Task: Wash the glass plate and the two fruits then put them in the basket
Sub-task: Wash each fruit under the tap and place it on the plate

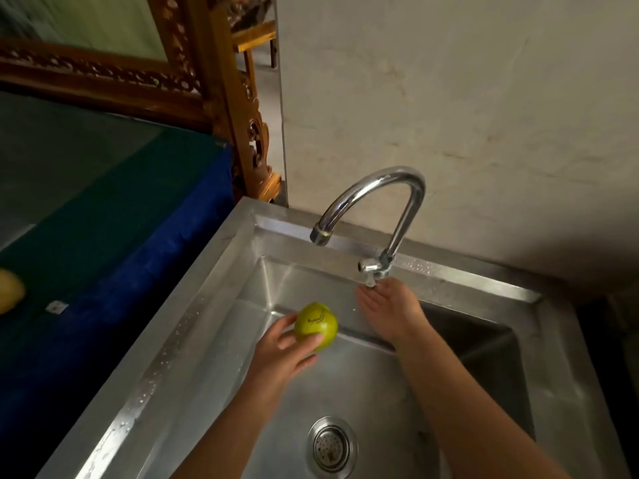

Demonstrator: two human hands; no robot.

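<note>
A: Fruit position? Green fruit point(315, 326), gripped by left hand point(280, 354), above sink point(221, 257).
B: Right hand point(390, 314): fingers extended, touching tap lever point(369, 271). Second fruit point(10, 294) on blue table point(114, 236).

The left hand point(276, 354) curls its fingers and thumb in a grip, palm up; the right hand point(389, 312) reaches forward with fingers extended.

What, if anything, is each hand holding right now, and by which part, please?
The left hand holds the green fruit by its lower side; the right hand holds nothing, its fingertips at the tap handle.
</note>
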